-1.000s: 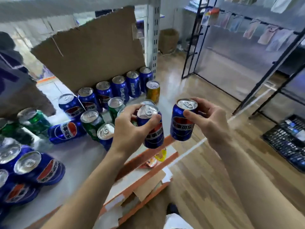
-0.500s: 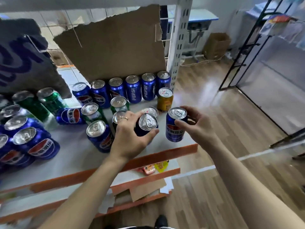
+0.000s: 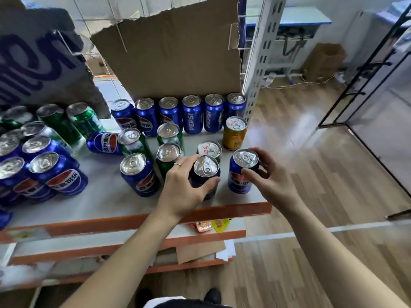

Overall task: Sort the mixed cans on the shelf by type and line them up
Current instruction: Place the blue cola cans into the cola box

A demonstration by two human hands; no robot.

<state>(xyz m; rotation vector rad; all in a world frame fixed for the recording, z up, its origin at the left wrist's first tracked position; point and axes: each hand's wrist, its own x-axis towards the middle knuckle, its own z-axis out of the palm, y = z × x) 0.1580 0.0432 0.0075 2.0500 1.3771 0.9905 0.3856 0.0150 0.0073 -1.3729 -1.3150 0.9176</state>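
My left hand (image 3: 184,187) grips a blue Pepsi can (image 3: 205,172) standing near the shelf's front edge. My right hand (image 3: 270,176) holds a second blue Pepsi can (image 3: 241,174) upright at the shelf's front right corner. A row of several blue Pepsi cans (image 3: 192,114) lines the back against the cardboard. Green cans (image 3: 169,134) stand mixed in the middle, with a yellow can (image 3: 234,134) at the right. One blue can (image 3: 103,142) lies on its side. More blue and green cans (image 3: 44,152) crowd the left.
The white shelf board has an orange front rail (image 3: 233,211). Torn cardboard (image 3: 173,52) backs the shelf, and a perforated white upright (image 3: 260,63) stands at its right end. Lower shelves hold snack packets (image 3: 209,225) and cardboard. Wooden floor lies to the right.
Both hands have brought their blue cans down from the air onto the shelf's front right area. The view has swung left toward the shelf.
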